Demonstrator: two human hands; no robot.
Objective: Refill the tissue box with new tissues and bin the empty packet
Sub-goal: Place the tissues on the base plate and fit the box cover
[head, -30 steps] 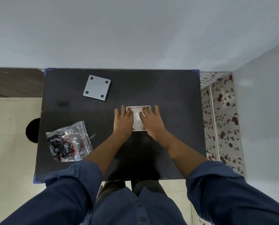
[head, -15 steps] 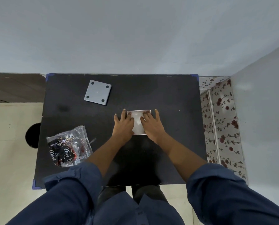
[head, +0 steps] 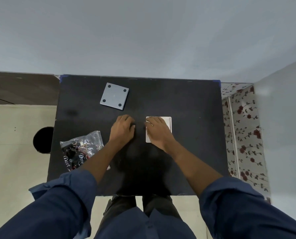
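A white rectangular tissue box (head: 168, 123) lies flat on the black table (head: 192, 152), right of centre. My right hand (head: 158, 132) rests palm-down on it with the fingers stretched over its left part, covering most of it. My left hand (head: 122, 131) sits on the bare table just left of the box, fingers curled under, holding nothing that I can see. A crumpled clear packet with black print (head: 78, 149) lies near the table's left edge, partly behind my left forearm. A grey square lid with four dark feet (head: 114, 96) lies at the back left.
A round black bin (head: 43, 140) stands on the pale floor left of the table. A flowered surface (head: 243, 135) runs along the table's right side, and grey walls close in behind and to the right.
My left hand has slid left off the white box onto the table and curled. My right hand has shifted left across the box. The box, lid and packet stayed put.
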